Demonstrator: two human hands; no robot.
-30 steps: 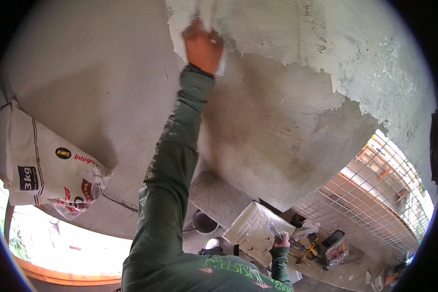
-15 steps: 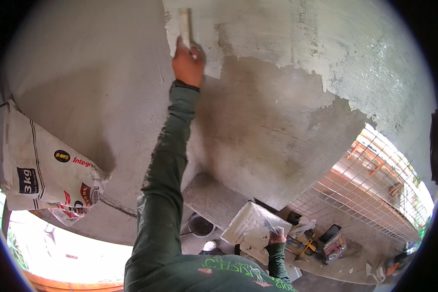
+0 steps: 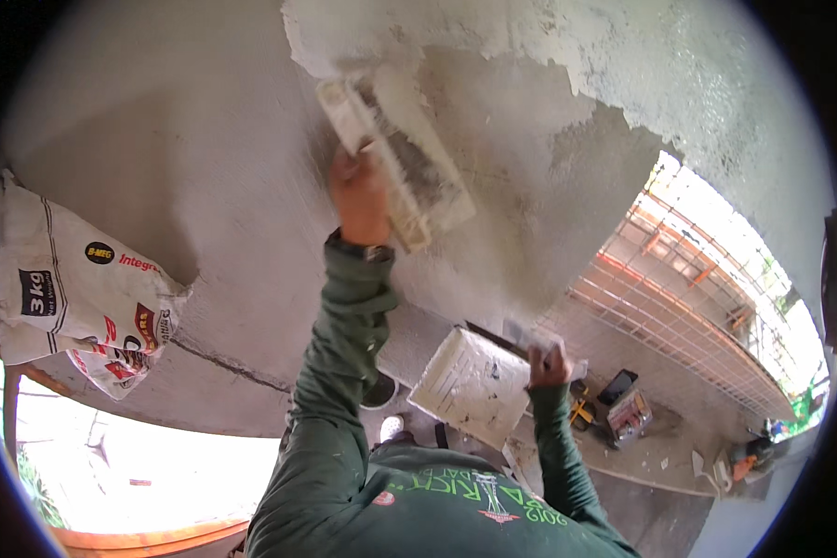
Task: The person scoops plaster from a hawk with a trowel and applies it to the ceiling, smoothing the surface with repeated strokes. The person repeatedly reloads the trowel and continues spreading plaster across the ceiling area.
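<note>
Gripping a wide trowel (image 3: 423,167), the left hand (image 3: 361,195) is up at the gray wall (image 3: 242,186), fingers closed on its handle side. Blurred; blade touching the wall or just off it, can't tell. That hold probably leaves the flat face free for the wall. Trowel sits aslant, near the ragged lower edge of the pale coat (image 3: 623,56). Right hand (image 3: 551,365) is lower, closed round a small flat blade (image 3: 523,333), likely a putty knife, also blurred. It's just beside the right corner of the smeared white tray (image 3: 442,374), presumably placed there for easy reach.

Edges, from where I stand: plain wall spreads between trowel and white sack (image 3: 74,288) at far left, so that side looks roomy. Wire mesh (image 3: 688,298) begins past the right hand; tighter there. Dark phone-like slab (image 3: 617,387) and box of small items (image 3: 630,418) lie beyond the right forearm, knockable, I'd judge.
</note>
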